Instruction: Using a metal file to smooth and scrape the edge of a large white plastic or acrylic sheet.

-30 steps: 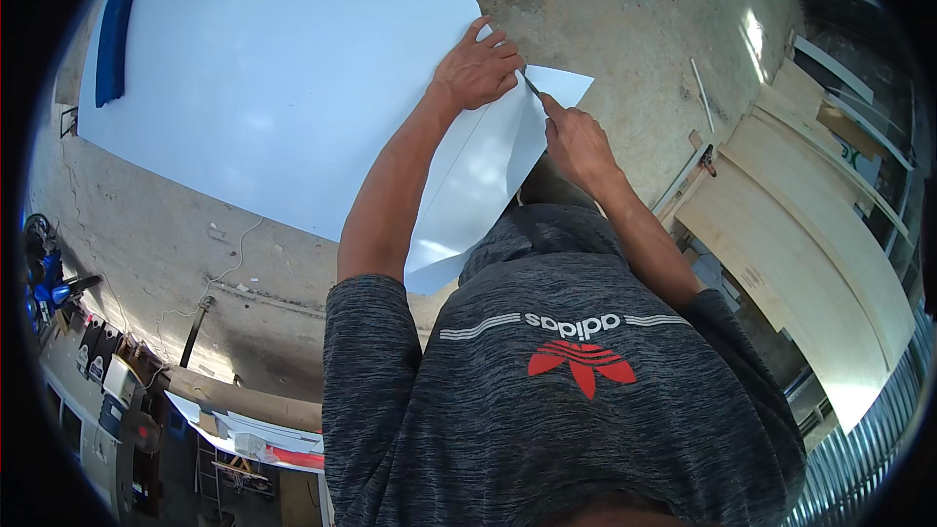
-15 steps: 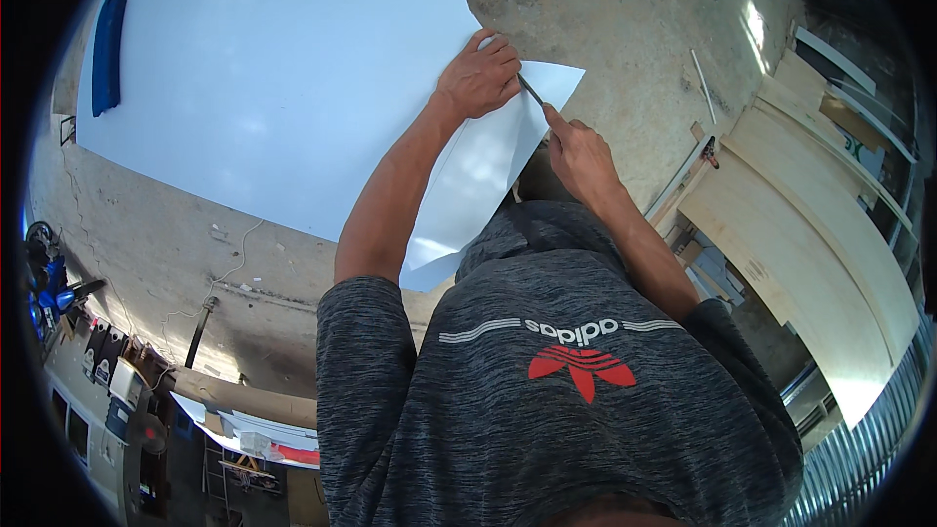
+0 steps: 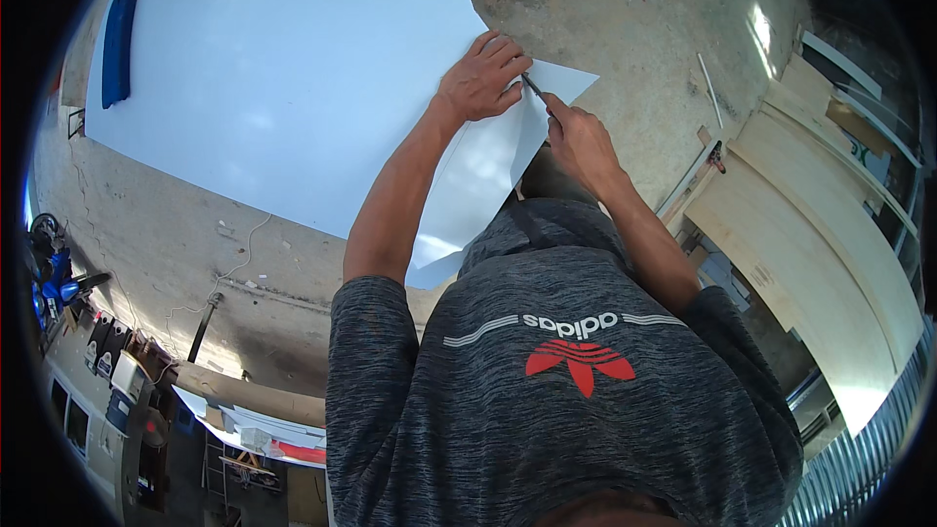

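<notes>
Student: How are the hands and the sheet arranged?

Instructor: The large white sheet (image 3: 273,78) extends ahead and to the left, its near right flap (image 3: 478,176) bent out of plane beside the torso. The left hand (image 3: 483,78) presses on it near the right edge, fingers slightly spread; the right hand (image 3: 583,144) is closed around a slender, dark blade-like tool (image 3: 532,85), its tip just beside the left fingers.

Student: What might fail?

Instructor: Probably the tip could slip into those fingers if resistance gave way suddenly; the unsupported flap might buckle and tear raggedly.

Student: And the setting?

Instructor: The sheet hides most of its supporting surface. A dark blue bar (image 3: 119,44) rests far left. Around lie stained concrete floor (image 3: 634,29), pale wooden boards (image 3: 810,220) at right, and a blue motorcycle (image 3: 57,283) at left.
</notes>
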Demonstrator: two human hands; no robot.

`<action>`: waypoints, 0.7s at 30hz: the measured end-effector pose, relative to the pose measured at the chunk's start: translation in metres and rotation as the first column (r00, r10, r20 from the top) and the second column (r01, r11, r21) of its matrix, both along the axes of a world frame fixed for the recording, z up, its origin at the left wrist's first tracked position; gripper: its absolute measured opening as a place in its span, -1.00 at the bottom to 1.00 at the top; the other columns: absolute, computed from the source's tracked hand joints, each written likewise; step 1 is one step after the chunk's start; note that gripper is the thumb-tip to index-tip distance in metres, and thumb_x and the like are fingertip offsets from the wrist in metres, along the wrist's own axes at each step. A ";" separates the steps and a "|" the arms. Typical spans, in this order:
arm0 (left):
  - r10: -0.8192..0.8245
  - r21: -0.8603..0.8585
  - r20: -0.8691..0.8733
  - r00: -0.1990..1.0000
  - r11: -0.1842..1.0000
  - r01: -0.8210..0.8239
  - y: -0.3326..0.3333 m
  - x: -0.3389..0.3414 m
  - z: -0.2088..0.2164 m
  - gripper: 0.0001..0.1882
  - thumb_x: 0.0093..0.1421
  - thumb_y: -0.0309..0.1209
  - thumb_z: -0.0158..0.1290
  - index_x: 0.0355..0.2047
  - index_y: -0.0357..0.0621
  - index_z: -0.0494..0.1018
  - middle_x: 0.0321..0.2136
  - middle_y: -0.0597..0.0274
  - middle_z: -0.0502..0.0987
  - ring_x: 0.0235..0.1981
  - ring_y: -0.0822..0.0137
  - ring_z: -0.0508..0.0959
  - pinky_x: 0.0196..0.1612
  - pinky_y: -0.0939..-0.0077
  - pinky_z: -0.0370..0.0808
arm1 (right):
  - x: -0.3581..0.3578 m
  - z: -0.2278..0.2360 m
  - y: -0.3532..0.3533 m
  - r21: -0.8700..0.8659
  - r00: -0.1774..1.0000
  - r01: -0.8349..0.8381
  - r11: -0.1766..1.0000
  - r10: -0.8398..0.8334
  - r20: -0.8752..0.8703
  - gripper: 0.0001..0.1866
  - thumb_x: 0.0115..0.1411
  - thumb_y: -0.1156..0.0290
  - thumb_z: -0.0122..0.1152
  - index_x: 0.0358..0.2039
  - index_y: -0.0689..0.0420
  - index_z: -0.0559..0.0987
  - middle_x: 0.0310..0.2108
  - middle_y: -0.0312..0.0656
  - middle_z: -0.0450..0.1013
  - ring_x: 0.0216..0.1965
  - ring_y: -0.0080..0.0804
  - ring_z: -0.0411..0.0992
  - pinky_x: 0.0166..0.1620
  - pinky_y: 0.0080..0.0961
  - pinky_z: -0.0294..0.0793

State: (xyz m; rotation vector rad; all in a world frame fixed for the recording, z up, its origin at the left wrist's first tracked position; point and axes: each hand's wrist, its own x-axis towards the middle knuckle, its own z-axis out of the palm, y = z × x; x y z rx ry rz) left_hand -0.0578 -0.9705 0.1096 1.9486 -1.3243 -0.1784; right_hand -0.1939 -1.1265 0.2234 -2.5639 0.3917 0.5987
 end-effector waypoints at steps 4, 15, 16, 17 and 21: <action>0.147 -0.078 -0.090 0.985 0.985 -0.154 -0.004 0.001 0.004 -0.51 0.18 -0.27 0.14 0.11 -0.13 0.39 0.10 0.03 0.41 0.22 0.01 0.37 0.31 0.08 0.28 | 0.014 -0.024 -0.001 0.007 0.997 -0.017 1.000 0.017 0.081 -0.62 0.34 0.42 0.02 0.15 0.15 0.47 -0.26 0.22 0.56 -0.21 0.23 0.55 -0.13 0.09 0.52; 0.173 -0.107 0.062 0.983 0.980 -0.165 0.002 -0.004 -0.001 -0.50 0.19 -0.21 0.15 0.11 -0.12 0.41 0.13 0.04 0.41 0.23 0.03 0.38 0.30 0.06 0.27 | 0.004 0.031 -0.013 0.069 0.995 0.034 0.997 -0.040 0.088 -0.64 0.32 0.42 0.06 0.11 0.12 0.53 -0.28 0.20 0.57 -0.26 0.20 0.56 -0.18 0.05 0.54; 0.129 -0.101 0.075 0.989 0.988 -0.121 0.001 -0.005 0.001 -0.53 0.17 -0.26 0.17 0.07 -0.13 0.44 0.10 0.06 0.44 0.22 0.05 0.40 0.31 0.08 0.28 | -0.009 0.037 -0.013 0.065 0.995 0.034 0.997 -0.039 0.088 -0.64 0.32 0.42 0.06 0.11 0.12 0.53 -0.28 0.20 0.57 -0.26 0.20 0.56 -0.18 0.05 0.54; 0.085 -0.092 0.089 0.992 0.993 -0.077 0.000 -0.005 0.003 -0.57 0.16 -0.31 0.18 0.03 -0.14 0.47 0.08 0.09 0.47 0.20 0.07 0.42 0.31 0.09 0.28 | -0.022 0.040 -0.012 0.035 0.999 0.031 0.999 -0.032 0.044 -0.62 0.31 0.43 0.07 0.13 0.11 0.53 -0.30 0.19 0.57 -0.28 0.20 0.56 -0.19 0.03 0.55; -0.048 0.014 0.101 0.994 0.999 0.047 -0.002 -0.003 0.000 -0.67 0.18 -0.31 0.15 -0.07 -0.13 0.50 -0.02 0.15 0.52 0.14 0.14 0.45 0.33 0.11 0.27 | -0.035 0.033 -0.003 -0.051 0.998 0.012 0.999 -0.016 -0.064 -0.56 0.29 0.44 0.08 0.19 0.07 0.51 -0.34 0.16 0.54 -0.31 0.21 0.56 -0.21 0.03 0.57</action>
